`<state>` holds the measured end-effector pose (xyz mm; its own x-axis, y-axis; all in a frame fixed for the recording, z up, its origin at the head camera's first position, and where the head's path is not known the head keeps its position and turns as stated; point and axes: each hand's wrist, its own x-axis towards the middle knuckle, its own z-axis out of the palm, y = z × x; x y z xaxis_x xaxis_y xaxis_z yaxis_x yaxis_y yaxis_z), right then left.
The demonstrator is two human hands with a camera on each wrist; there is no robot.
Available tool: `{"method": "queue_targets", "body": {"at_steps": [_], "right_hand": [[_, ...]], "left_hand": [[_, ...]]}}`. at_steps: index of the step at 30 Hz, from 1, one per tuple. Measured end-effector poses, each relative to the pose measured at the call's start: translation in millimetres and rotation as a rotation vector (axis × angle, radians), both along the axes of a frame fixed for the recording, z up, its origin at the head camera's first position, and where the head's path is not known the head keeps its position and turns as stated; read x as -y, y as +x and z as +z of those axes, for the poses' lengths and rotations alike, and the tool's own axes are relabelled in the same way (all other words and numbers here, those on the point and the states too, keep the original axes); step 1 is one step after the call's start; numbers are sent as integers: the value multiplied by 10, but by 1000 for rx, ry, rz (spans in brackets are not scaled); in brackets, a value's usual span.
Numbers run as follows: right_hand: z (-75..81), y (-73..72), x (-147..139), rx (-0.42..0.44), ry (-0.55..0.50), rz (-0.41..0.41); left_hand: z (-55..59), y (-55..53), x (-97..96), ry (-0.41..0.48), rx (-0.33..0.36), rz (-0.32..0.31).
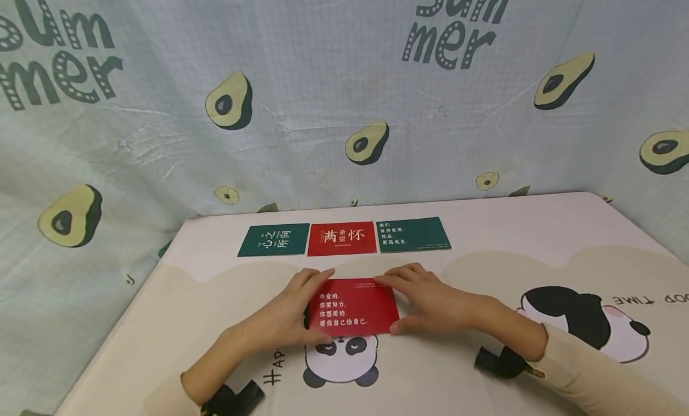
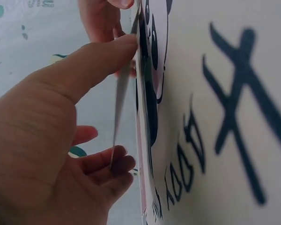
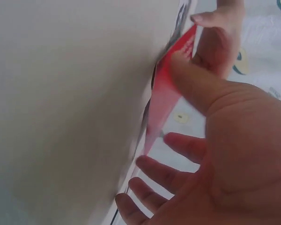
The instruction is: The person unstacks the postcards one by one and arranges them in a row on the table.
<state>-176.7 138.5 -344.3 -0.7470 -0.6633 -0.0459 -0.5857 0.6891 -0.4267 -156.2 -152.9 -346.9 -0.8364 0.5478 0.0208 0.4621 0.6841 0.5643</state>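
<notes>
A red card (image 1: 350, 311) with white writing lies between my two hands, over a printed panda face. At its left side, my left hand (image 1: 304, 311) pinches it, thumb at the near edge and fingers at the far edge. The left wrist view shows this card (image 2: 122, 93) edge-on, tilted off the table. My right hand (image 1: 427, 299) is at the right side, its fingers extended by the far corner and its thumb at the near corner. In the right wrist view the right thumb overlaps the red card (image 3: 161, 101), and the other fingers are spread apart.
Beyond the hands, a green card (image 1: 274, 239), a red card (image 1: 341, 238) and another green card (image 1: 413, 234) lie in a row. The pale tabletop (image 1: 447, 374) carries printed pandas and lettering. A curtain (image 1: 301, 63) with avocado prints hangs behind.
</notes>
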Motion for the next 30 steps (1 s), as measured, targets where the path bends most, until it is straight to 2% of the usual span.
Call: {"method": "queue_targets", "body": {"at_steps": [8,14,21,30], "right_hand": [[104,-31,-31,-41,23,-19],[185,-81,-125,-77,-16,-19],[267,-174,-320,-74,-100,-34],[342,-307,-612,-84,-148,-65]], "left_hand": [[72,-46,-51,38,-49,15],[114,-106,-150,64,-112,-10],[168,-226,-306,49,-191,-28],[247,-401,-530,49,-207,-36]]}}
